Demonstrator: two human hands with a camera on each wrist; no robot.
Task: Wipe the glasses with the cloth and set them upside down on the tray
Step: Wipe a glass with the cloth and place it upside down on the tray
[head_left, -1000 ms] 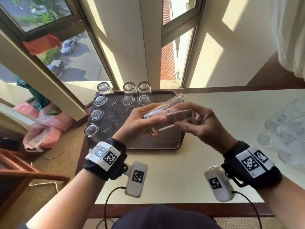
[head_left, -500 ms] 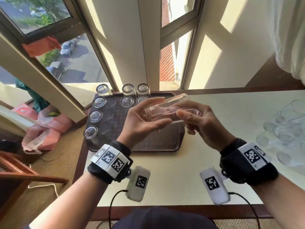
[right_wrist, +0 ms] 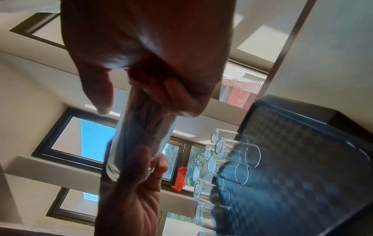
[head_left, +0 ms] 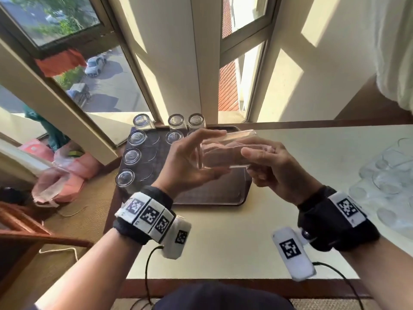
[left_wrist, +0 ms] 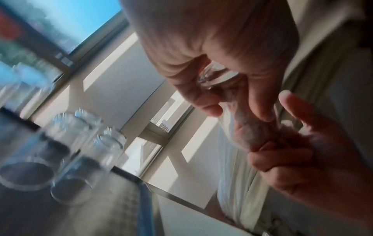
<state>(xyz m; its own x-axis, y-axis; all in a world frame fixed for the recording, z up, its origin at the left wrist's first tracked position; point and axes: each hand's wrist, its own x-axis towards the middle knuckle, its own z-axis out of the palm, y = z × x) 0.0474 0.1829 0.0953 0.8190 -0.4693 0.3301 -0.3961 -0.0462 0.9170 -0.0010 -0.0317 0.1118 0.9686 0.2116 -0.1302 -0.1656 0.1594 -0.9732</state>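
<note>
I had the tray (head_left: 210,198) below, rows of upturned glasses (head_left: 131,156) along its left. Mid-wipe: my left hand (head_left: 190,162) cupped the glass (head_left: 223,151) by its base, my right hand (head_left: 274,168) gripped the cloth (head_left: 225,153) stuffed inside. Next, I judged: withdraw cloth, invert glass.

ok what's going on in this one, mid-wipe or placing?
Mid-wipe. The left hand holds a glass sideways by its base end above the tray. The right hand has the pink cloth pushed inside the glass. Seven upside-down glasses stand on the tray's left and far sides. More glasses wait on the table to the right.
</note>
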